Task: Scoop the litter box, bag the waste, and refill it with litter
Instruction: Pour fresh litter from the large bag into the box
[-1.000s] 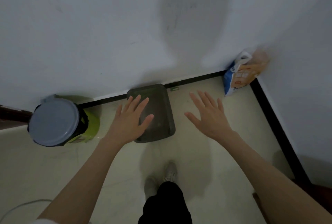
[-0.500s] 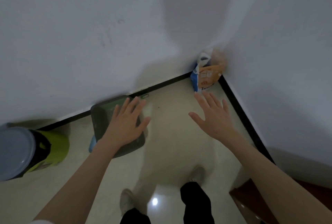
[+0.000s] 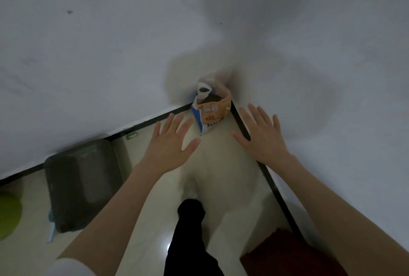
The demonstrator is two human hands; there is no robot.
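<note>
An orange, blue and white litter bag stands upright in the corner of the room, its top open. My left hand hovers just left of it with fingers spread, holding nothing. My right hand hovers just right of it, also spread and empty. Both are apart from the bag. The dark grey litter box lies on the floor along the left wall, well left of my left arm.
A green bin shows at the left edge. A light blue handle pokes out beside the litter box. White walls with black skirting meet at the corner. A dark red object sits at the lower right. My leg and shoe stand on the tiled floor.
The view has swung right towards the corner. Both spread hands have moved from above the litter box to either side of the litter bag; the box and bin slid left.
</note>
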